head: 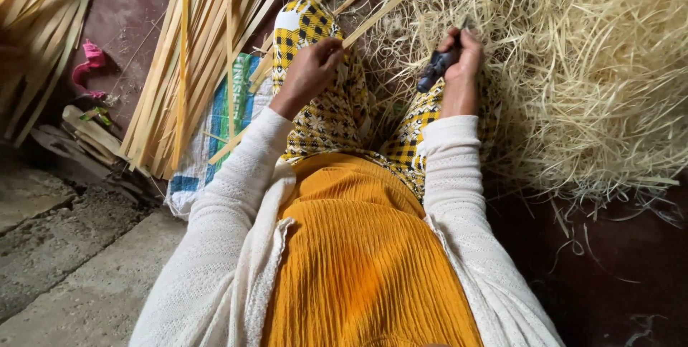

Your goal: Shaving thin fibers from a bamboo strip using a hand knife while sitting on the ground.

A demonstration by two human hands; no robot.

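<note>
- Head view, closest in: the person sat on the ground in an orange ribbed top and an open cream knitted cardigan, both sleeves reaching forward over a lap covered in yellow-and-black checked cloth (326,114)
- The left hand (312,69) rested over the raised knee, its fingers curled shut around the near end of a long pale bamboo strip (390,4) that ran up and to the right, away from the body
- The right hand (464,54) was clamped around the dark handle of a knife (435,69); the handle stuck out below the fist, toward the lap, and the blade was mostly hidden, so where it met the strip could not be made out
- The two hands sat near each other but apart, with the strip passing between them at an angle
- Just left of the left knee, a woven sack (215,128) with blue and green stripes lay on the floor, partly under the legs
- On and beyond the sack lay a thick bundle of flat bamboo slats (188,60), fanned out from near-left to far-right
- To the right, a large tangled heap of thin pale shavings (595,74) lay against the right leg and filled the far right
- Far left, a small pink rag (89,64) lay on the dark floor between two bundles of slats
</note>
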